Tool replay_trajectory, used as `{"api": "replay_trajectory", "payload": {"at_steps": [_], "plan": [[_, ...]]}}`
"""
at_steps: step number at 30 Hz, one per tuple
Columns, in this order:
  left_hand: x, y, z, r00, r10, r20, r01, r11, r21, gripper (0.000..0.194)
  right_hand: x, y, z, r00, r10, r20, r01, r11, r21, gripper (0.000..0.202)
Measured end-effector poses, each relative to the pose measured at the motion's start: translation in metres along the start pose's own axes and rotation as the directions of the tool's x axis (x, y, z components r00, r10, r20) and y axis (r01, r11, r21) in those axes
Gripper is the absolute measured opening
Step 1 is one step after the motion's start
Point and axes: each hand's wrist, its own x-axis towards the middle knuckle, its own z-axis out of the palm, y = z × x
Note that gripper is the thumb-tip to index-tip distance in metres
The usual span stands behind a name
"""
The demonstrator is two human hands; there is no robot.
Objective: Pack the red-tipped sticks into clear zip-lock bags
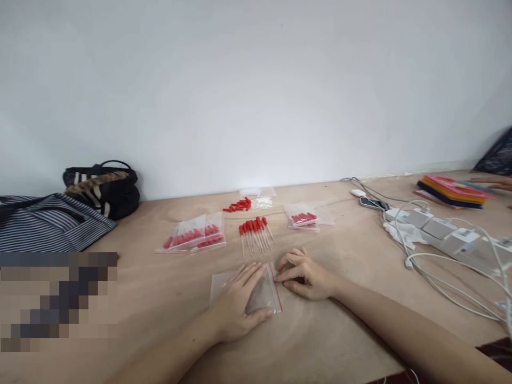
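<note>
My left hand (242, 306) lies flat, fingers spread, on a clear zip bag (260, 298) with a red strip along its right edge. My right hand (306, 274) rests just right of that strip, its fingers bent and apart, the index fingertip near the edge; nothing shows in it. Beyond the hands lie several droppers with red bulbs (254, 226) and thin clear stems. Loose red bulbs (239, 205) sit further back by a bag of clear stems (262, 201). Bags with red bulbs lie at the left (188, 236) and right (304, 217).
White power strips (452, 234) with chargers and looping cables fill the right side. Behind them are a phone (374, 203) and stacked coloured sheets (452, 192), near another person's hand (494, 183). A black bag (114, 192) and striped fabric (52, 224) lie at left.
</note>
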Motion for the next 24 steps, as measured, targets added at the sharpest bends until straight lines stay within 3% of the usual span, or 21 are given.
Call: {"api": "replay_trajectory", "payload": {"at_steps": [14, 24], "plan": [[-0.0034, 0.0023, -0.0034, 0.999, -0.034, 0.025, 0.034, 0.999, 0.003, 0.072, -0.0026, -0.0025, -0.0032, 0.988, -0.154, 0.021, 0.156, 0.978, -0.139, 0.022], [-0.0046, -0.0019, 0.0007, 1.000, 0.005, -0.018, -0.005, 1.000, -0.015, 0.072, -0.0012, -0.0081, -0.0010, 0.977, -0.209, 0.043, 0.213, 0.952, -0.219, 0.029]]}}
